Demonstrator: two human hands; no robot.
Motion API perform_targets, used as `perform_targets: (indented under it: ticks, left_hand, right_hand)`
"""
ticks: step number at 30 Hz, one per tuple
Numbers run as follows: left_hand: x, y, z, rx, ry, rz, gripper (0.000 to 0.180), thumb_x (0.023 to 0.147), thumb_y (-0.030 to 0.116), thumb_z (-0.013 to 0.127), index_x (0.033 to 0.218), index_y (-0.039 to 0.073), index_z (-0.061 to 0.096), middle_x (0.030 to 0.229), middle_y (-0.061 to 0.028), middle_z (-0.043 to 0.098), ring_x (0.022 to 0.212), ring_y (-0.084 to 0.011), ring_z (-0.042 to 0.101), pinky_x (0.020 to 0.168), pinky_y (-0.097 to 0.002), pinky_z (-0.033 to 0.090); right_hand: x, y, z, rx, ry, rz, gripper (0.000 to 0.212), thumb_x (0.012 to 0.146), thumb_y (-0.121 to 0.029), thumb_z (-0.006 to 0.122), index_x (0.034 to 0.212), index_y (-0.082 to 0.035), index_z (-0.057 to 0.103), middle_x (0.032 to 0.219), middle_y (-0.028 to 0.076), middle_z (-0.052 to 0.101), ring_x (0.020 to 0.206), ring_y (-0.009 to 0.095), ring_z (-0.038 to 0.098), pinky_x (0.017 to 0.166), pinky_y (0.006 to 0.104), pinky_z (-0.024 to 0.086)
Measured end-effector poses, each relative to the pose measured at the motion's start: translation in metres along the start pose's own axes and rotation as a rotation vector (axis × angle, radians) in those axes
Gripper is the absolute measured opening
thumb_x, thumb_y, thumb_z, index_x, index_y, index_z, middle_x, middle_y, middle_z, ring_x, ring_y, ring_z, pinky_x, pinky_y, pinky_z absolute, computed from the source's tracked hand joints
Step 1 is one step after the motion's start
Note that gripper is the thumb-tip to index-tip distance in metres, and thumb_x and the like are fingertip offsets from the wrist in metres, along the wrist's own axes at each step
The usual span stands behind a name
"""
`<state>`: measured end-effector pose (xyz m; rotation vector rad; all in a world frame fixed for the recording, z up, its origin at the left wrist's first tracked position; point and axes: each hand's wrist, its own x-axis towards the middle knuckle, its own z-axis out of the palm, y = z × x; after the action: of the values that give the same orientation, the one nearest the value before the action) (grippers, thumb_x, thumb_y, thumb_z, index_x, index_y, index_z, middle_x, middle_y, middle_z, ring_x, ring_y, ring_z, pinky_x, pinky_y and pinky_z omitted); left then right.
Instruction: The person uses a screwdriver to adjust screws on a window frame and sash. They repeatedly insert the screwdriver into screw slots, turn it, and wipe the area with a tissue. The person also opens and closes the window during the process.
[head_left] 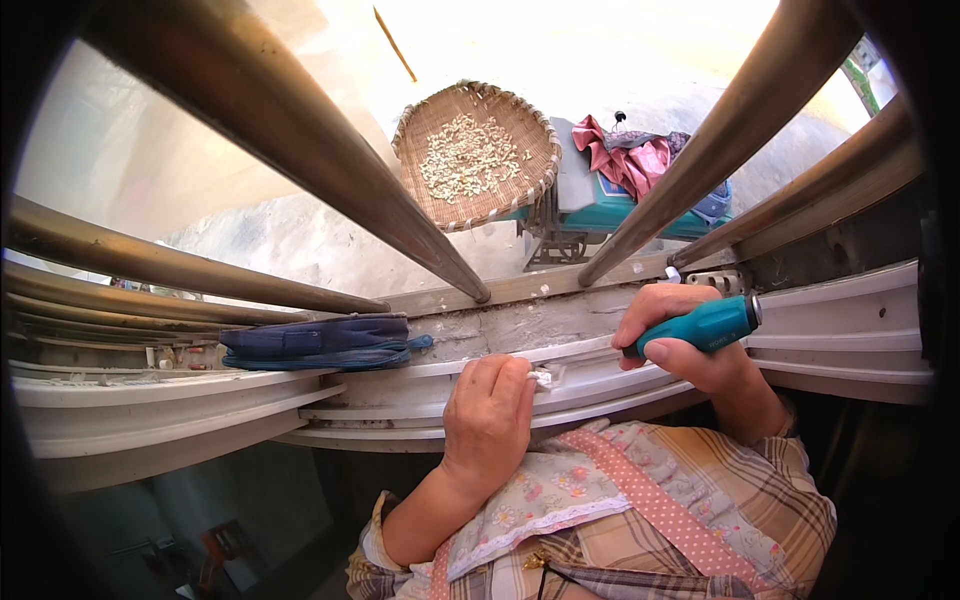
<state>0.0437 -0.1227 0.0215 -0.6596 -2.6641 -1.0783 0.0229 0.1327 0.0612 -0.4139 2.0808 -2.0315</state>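
Work seems begun, not done: mid-frame, the left hand (pixel 486 412) pinches a white bit (pixel 542 379); at right, the right hand (pixel 704 367) wraps fingers round a teal tool (pixel 704 325).

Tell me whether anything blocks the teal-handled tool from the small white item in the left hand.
Nothing visible does: only the white window track shows between the teal-handled tool in the right hand and the small white item in the left hand. The metal bars stand farther out.
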Motion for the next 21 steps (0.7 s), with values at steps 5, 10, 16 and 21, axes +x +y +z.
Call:
perform_targets:
  ticks: [5, 10, 16, 21]
  left_hand:
    - [-0.004, 0.003, 0.005, 0.093, 0.069, -0.096, 0.022, 0.075, -0.001, 0.075, 0.09, 0.006, 0.061, 0.084, -0.0103, 0.06, 0.081, -0.0316, 0.061, 0.069, -0.0408, 0.05]
    - [-0.004, 0.005, 0.009, 0.079, 0.085, -0.123, 0.017, 0.076, 0.0, 0.075, 0.084, 0.006, 0.061, 0.084, -0.0092, 0.06, 0.08, -0.0314, 0.061, 0.068, -0.0406, 0.049]
    - [-0.004, 0.013, 0.015, 0.128, 0.083, -0.136, 0.014, 0.078, 0.002, 0.074, 0.086, 0.006, 0.064, 0.087, -0.0104, 0.06, 0.081, -0.0322, 0.061, 0.07, -0.0412, 0.05]
    - [-0.005, 0.022, 0.017, 0.038, -0.014, -0.028, 0.021, 0.08, 0.006, 0.074, 0.099, 0.002, 0.065, 0.098, -0.0122, 0.062, 0.088, -0.0319, 0.062, 0.076, -0.0394, 0.053]
  right_hand:
    - [0.0, 0.002, -0.001, 0.005, -0.045, 0.019, 0.015, 0.082, -0.008, 0.064, 0.09, 0.003, 0.068, 0.083, 0.011, 0.069, 0.073, 0.017, 0.068, 0.068, 0.0292, 0.053]
    - [0.003, -0.001, -0.009, 0.015, -0.031, -0.079, 0.02, 0.082, -0.013, 0.065, 0.09, 0.004, 0.07, 0.084, 0.013, 0.069, 0.073, 0.018, 0.068, 0.068, 0.0287, 0.053]
    - [0.002, 0.003, -0.012, 0.066, -0.017, 0.001, 0.023, 0.082, -0.015, 0.063, 0.09, 0.006, 0.07, 0.086, 0.014, 0.069, 0.072, 0.018, 0.069, 0.067, 0.0289, 0.055]
    - [0.001, 0.008, -0.015, 0.053, -0.058, 0.073, 0.026, 0.081, -0.018, 0.063, 0.089, 0.007, 0.07, 0.084, 0.014, 0.069, 0.071, 0.018, 0.071, 0.065, 0.0279, 0.055]
